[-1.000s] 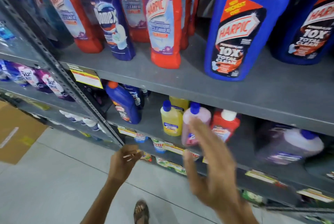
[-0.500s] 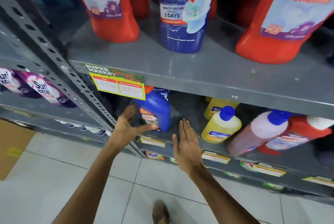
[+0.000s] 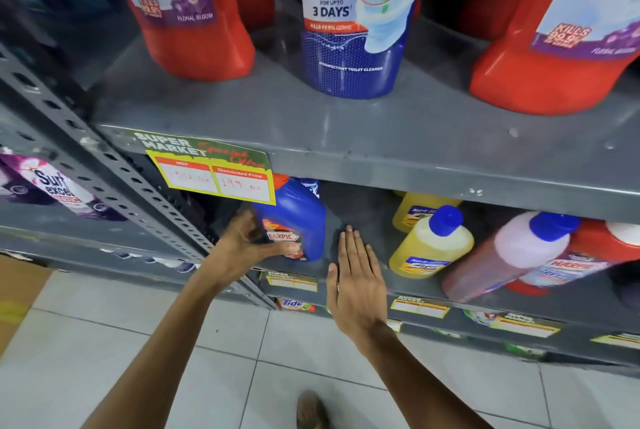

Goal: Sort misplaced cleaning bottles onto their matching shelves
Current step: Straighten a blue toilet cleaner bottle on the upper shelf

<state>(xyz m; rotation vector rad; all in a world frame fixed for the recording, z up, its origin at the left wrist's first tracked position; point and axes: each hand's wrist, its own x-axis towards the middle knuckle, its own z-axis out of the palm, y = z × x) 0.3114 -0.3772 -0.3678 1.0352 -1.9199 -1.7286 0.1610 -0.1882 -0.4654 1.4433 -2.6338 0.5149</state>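
Observation:
A small blue Harpic bottle [image 3: 301,220] with an orange-red cap stands at the left end of the middle shelf [image 3: 360,200], partly behind a price tag. My left hand [image 3: 242,248] wraps its lower part, thumb across the front label and fingers at its left side. Just right of the bottle, not touching it, my right hand [image 3: 356,276] lies flat over the shelf's front edge, holding nothing. On the upper shelf [image 3: 346,137] stand large red bottles [image 3: 194,12] and a blue toilet-cleaner bottle [image 3: 349,30].
Yellow bottles [image 3: 429,245], a pink bottle with a blue cap [image 3: 509,255] and a red Harpic bottle [image 3: 588,262] stand further right on the middle shelf. A perforated steel upright [image 3: 114,165] runs at the left, with Surf excel pouches [image 3: 52,189] beyond. Tiled floor [image 3: 138,359] lies below.
The view has come closer to the shelves. My left hand has closed its thumb across the blue bottle's label. My right hand has slid forward onto the shelf beside it.

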